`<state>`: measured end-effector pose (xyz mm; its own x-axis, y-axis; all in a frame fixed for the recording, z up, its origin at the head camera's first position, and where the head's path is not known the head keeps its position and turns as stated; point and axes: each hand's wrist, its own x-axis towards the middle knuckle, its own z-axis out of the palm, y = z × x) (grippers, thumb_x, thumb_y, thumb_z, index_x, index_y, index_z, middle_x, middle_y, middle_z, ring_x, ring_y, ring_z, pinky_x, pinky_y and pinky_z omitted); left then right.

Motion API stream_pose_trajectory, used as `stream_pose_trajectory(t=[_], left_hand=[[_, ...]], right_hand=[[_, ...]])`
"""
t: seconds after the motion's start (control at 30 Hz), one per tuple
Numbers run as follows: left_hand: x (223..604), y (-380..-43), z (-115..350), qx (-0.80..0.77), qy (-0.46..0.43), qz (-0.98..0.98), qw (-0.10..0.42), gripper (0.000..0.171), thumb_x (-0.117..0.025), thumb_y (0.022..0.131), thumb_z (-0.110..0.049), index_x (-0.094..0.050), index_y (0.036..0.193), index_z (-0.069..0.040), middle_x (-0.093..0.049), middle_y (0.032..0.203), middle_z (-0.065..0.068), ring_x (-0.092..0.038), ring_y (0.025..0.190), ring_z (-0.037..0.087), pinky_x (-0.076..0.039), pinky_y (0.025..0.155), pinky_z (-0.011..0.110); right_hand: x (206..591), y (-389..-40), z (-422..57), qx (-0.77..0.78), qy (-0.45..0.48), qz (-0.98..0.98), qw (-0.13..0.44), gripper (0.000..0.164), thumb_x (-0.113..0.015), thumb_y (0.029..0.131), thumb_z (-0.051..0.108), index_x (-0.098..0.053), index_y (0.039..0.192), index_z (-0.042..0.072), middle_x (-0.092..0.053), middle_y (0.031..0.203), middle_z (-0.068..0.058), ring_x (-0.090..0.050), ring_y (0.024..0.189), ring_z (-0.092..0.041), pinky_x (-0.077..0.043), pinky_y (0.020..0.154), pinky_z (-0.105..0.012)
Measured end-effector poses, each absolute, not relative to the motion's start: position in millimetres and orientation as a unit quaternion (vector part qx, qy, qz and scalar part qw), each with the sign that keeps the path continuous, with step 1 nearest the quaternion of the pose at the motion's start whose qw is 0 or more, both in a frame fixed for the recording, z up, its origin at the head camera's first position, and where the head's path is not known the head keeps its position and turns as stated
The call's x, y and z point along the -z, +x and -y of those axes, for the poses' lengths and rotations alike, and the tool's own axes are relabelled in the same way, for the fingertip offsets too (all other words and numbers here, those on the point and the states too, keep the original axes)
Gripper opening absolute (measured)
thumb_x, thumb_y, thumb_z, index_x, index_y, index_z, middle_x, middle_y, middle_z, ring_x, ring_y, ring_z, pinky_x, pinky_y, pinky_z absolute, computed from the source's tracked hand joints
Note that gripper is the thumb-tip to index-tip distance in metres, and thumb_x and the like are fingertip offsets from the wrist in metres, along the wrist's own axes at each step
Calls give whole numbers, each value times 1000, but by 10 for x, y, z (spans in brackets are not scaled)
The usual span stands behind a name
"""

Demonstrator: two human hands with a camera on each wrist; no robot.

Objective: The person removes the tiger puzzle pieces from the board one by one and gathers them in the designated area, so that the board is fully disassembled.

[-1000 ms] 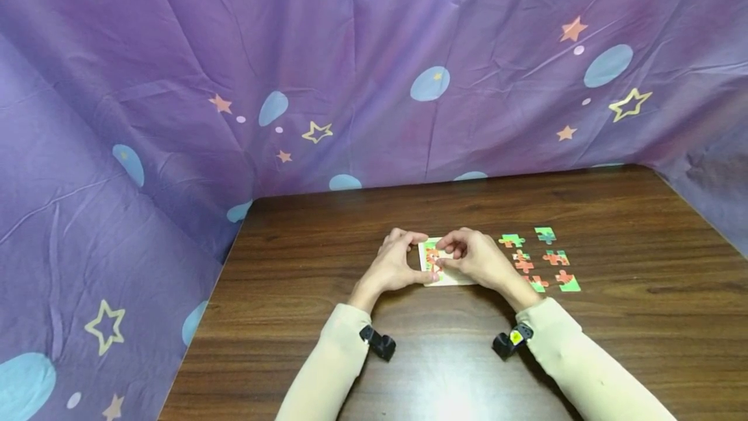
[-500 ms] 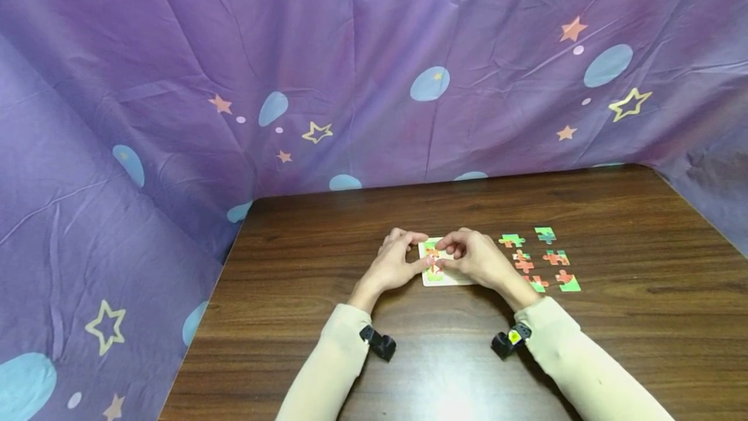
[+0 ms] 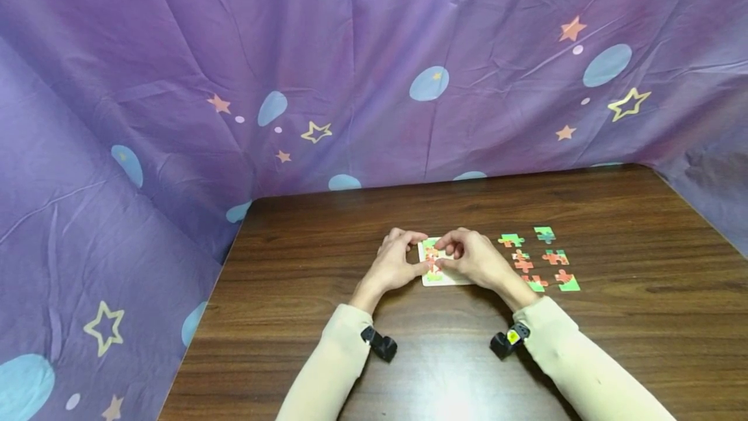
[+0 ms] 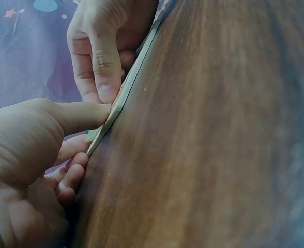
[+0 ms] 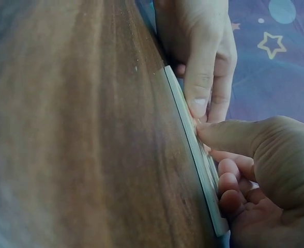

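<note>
A pale puzzle board [image 3: 453, 280] lies flat on the table with red and green pieces [image 3: 434, 276] along its left side. My left hand [image 3: 393, 265] holds the board's left end, fingers at its edge and far corner, thumb pressing on the pieces. From the other side my right hand [image 3: 474, 258] reaches over the board, thumb and index finger bent down onto the same pieces. The wrist views show the left thumb [image 4: 85, 116] and the right thumb [image 5: 227, 135] almost tip to tip. My hands hide much of the board.
Several loose puzzle pieces lie right of the board, among them a green and teal piece [image 3: 545, 234], a red and green corner piece [image 3: 567, 280] and a red piece [image 3: 523, 262]. The brown wooden table [image 3: 280, 278] ends at a purple curtain [image 3: 374, 115].
My left thumb has moved up from the board's near edge onto the pieces beside the right thumb. The right hand has hardly moved, and the loose pieces lie as before.
</note>
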<state>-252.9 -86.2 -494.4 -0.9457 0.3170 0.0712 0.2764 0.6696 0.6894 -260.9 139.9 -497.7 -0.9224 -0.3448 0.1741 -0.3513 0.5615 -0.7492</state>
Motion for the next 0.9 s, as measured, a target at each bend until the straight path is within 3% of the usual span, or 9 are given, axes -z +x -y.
stream_pose_trajectory(t=[0.53,0.9], left_hand=[[4882,-2497,844,-383,139,-912,41,58,-91,93,-25,-70,147,-18,-59,138,6,-58,124,22,-48,107,39],[4921,-2521,850,-386,139,-911,39,59,-92,92,-25,-71,146,-18,-60,139,5,-59,124,21,-49,108,38]], right_hand=[[4966,-2601,-1374,-434,192,880,11,29,-93,86,6,-80,112,7,-68,95,-5,-58,82,-17,-47,72,-26],[5004,-2596,-1325,-428,158,888,59,12,-88,92,7,-83,102,9,-72,86,0,-62,76,-13,-49,69,-25]])
